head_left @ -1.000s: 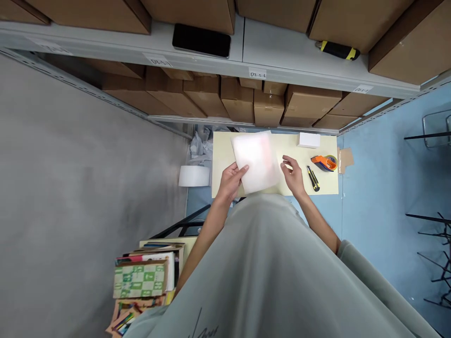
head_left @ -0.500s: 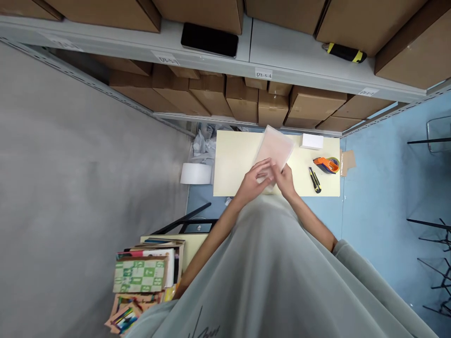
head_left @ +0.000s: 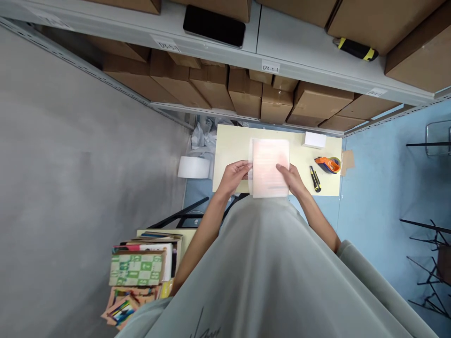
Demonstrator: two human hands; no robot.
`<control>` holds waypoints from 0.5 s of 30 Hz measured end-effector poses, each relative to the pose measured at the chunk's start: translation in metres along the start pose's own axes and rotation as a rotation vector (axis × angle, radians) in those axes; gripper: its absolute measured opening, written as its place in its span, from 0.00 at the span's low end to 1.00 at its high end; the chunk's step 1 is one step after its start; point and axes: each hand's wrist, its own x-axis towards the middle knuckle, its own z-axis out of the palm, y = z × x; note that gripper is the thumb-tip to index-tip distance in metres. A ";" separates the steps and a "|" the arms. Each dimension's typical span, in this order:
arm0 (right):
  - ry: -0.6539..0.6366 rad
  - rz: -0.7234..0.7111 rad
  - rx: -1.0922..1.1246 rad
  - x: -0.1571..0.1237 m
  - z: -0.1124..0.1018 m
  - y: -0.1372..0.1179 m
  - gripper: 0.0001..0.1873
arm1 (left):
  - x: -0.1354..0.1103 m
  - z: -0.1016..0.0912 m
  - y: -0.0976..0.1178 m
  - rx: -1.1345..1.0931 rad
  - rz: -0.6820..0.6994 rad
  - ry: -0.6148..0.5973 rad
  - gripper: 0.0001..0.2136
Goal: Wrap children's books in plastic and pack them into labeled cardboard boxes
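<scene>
A flat pinkish packet [head_left: 270,173] in translucent white wrapping is held between my hands over the cream table. Faint lines show through its face; its exact contents cannot be made out. My left hand [head_left: 234,177] pinches the loose edge of wrapping along the left side. On the other side, my right hand [head_left: 291,177] grips the packet, thumb on top and fingers hidden beneath. To the right of that hand lie a yellow-and-black box cutter [head_left: 315,179] and an orange tape dispenser [head_left: 327,164].
A small white box [head_left: 314,140] stands at the back of the table [head_left: 230,145]. Above is a shelf [head_left: 299,61] with cardboard boxes, a black phone [head_left: 214,26] and another cutter [head_left: 356,49]. A white roll [head_left: 193,167] sits left; books [head_left: 137,270] are stacked lower left.
The packet has turned from tilted to nearly square and now lies broad side up. My left hand has moved left to its edge, and my hands are farther apart.
</scene>
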 end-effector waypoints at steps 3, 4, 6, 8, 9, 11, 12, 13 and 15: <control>0.045 -0.031 -0.039 0.007 0.007 0.006 0.34 | -0.001 -0.001 -0.005 -0.028 -0.007 0.061 0.35; 0.052 -0.044 -0.051 0.010 0.010 0.008 0.34 | 0.000 -0.002 -0.007 -0.029 0.002 0.072 0.34; 0.060 -0.076 -0.076 0.016 0.018 0.011 0.35 | 0.002 -0.004 -0.013 -0.022 0.031 0.089 0.33; 0.070 -0.122 -0.108 0.023 0.027 0.014 0.35 | 0.006 -0.007 -0.020 -0.013 0.063 0.092 0.33; 0.075 -0.148 -0.127 0.027 0.032 0.015 0.35 | 0.008 -0.009 -0.024 -0.008 0.077 0.091 0.33; 0.078 -0.184 -0.175 0.038 0.041 0.019 0.34 | 0.013 -0.016 -0.031 0.004 0.108 0.099 0.34; 0.076 -0.184 -0.207 0.044 0.045 0.021 0.33 | 0.017 -0.022 -0.034 0.010 0.127 0.109 0.34; 0.069 -0.173 -0.244 0.051 0.050 0.023 0.31 | 0.020 -0.029 -0.037 0.015 0.146 0.123 0.34; 0.043 -0.130 -0.316 0.066 0.061 0.029 0.27 | 0.030 -0.048 -0.044 0.028 0.169 0.150 0.34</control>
